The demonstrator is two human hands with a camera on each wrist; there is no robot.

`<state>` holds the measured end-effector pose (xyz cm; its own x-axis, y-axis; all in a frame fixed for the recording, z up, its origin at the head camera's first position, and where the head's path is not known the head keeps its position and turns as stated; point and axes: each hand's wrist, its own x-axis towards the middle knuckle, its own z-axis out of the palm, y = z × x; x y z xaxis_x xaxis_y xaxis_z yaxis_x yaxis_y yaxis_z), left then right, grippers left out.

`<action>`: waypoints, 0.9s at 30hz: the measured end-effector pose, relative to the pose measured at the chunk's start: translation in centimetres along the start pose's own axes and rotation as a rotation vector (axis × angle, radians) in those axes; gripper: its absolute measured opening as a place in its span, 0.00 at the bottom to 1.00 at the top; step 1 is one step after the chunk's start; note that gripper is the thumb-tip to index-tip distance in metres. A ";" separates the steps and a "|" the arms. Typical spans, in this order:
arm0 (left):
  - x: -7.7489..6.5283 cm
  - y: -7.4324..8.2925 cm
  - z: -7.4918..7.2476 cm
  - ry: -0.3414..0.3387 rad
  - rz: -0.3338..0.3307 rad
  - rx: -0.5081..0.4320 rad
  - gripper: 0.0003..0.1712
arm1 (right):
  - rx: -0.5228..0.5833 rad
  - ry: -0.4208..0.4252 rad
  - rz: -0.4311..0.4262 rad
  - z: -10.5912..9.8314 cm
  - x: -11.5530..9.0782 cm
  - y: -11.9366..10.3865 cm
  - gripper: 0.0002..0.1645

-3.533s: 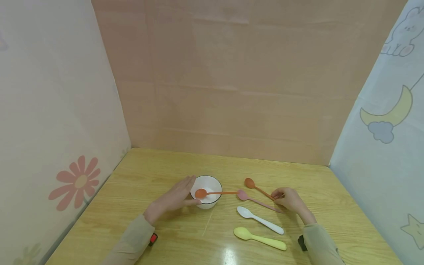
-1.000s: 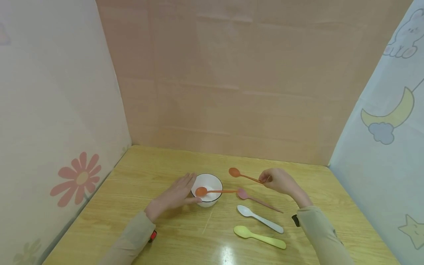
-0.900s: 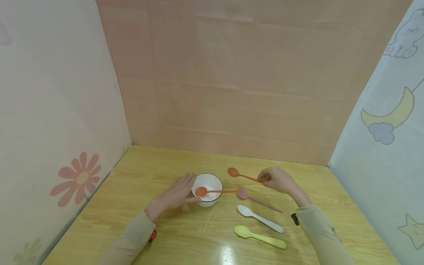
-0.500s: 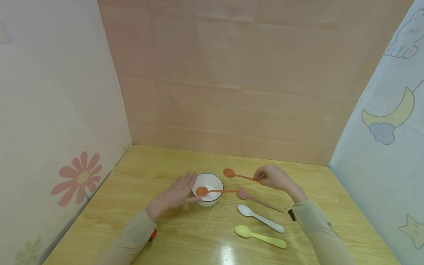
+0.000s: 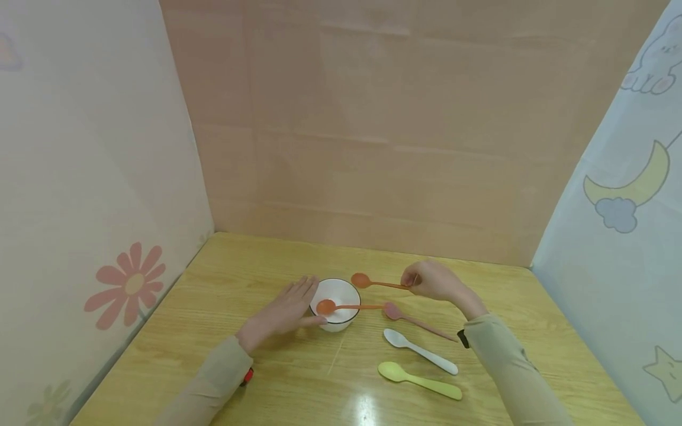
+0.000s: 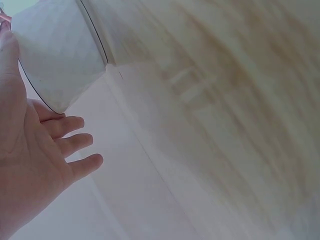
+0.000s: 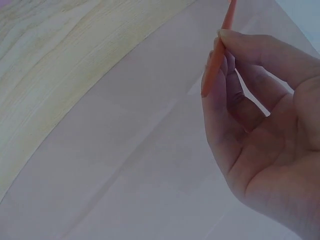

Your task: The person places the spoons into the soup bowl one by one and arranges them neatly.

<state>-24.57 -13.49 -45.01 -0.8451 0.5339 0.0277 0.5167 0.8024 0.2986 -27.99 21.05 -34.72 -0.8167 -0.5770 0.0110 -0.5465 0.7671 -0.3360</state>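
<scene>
My left hand (image 5: 285, 307) rests against the left side of a white bowl (image 5: 334, 326) with a dark rim, fingers straight and thumb at the near rim. In the left wrist view its fingertips lie along the bowl's wall (image 6: 60, 55). An orange spoon (image 5: 327, 307) lies in the bowl, its handle reaching out over the right rim. My right hand (image 5: 434, 280) pinches a second orange spoon (image 5: 361, 280) by the handle's end, between thumb and fingers. That spoon's head is just past the bowl's far right rim. The right wrist view shows the handle (image 7: 214, 70) in the pinch.
Right of the bowl lie a pink spoon (image 5: 393, 311), a white spoon (image 5: 421, 351) and a yellow spoon (image 5: 421, 381), handles pointing right. The orange spoon's handle overlaps the pink spoon's head in the head view. Behind the wooden table (image 5: 256, 260) hangs a plain backdrop (image 5: 346, 148).
My right hand has lifted the second orange spoon from its place beside the pink spoon and carried it left toward the bowl. My left hand has stayed at the bowl.
</scene>
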 end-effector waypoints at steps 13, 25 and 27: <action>0.0 0.0 0.0 0.009 0.015 0.011 0.56 | -0.053 -0.041 -0.029 0.0 1.3 -1.5 0.11; 0.0 -0.3 0.2 0.021 0.026 0.024 0.55 | -0.105 -0.102 -0.025 0.3 2.6 -3.0 0.13; 0.0 -0.3 0.3 0.029 0.030 0.020 0.55 | -0.109 -0.103 -0.031 0.4 2.7 -3.2 0.13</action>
<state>-24.71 -13.67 -45.38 -0.8328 0.5499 0.0636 0.5440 0.7917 0.2780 -28.39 16.91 -34.01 -0.7791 -0.6219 -0.0790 -0.5923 0.7715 -0.2323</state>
